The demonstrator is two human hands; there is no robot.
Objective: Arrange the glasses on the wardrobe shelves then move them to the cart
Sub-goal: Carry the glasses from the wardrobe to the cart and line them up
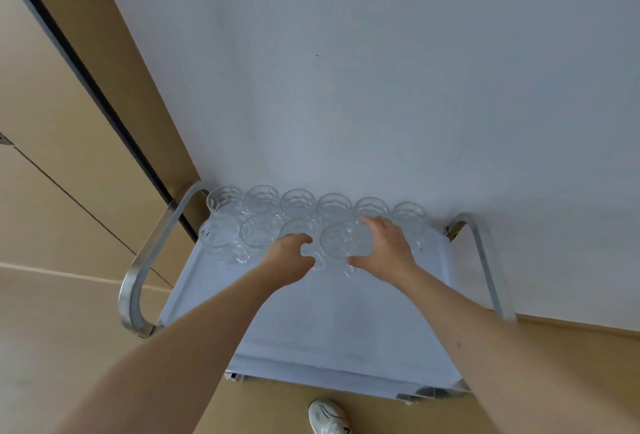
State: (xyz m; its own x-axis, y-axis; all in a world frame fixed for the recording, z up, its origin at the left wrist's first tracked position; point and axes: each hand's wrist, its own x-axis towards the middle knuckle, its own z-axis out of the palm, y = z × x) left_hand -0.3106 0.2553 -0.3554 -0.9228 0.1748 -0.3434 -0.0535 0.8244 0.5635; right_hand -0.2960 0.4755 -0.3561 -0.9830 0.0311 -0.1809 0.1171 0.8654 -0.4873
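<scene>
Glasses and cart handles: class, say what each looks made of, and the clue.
Glasses: apparently clear glass, perhaps plastic; see-through with faceted, patterned walls. Cart handles: probably brushed or polished metal; silvery grey with soft reflections along the bend.

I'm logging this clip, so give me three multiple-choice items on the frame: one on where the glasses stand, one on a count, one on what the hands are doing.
1. Where on the cart tray do the glasses stand?
A. Along the wall side
B. Along the near edge
C. In the middle

2. How many glasses make up the back row?
A. Three
B. Six
C. Nine

3. What is the right hand doing?
A. Hanging idle
B. Gripping the cart handle
C. Holding a glass

Answers: 1 A, they crowd the far edge by the white wall. 2 B, six rims show side by side. 3 C, its fingers and thumb wrap a front-row glass, as the left hand does its neighbour.
</scene>
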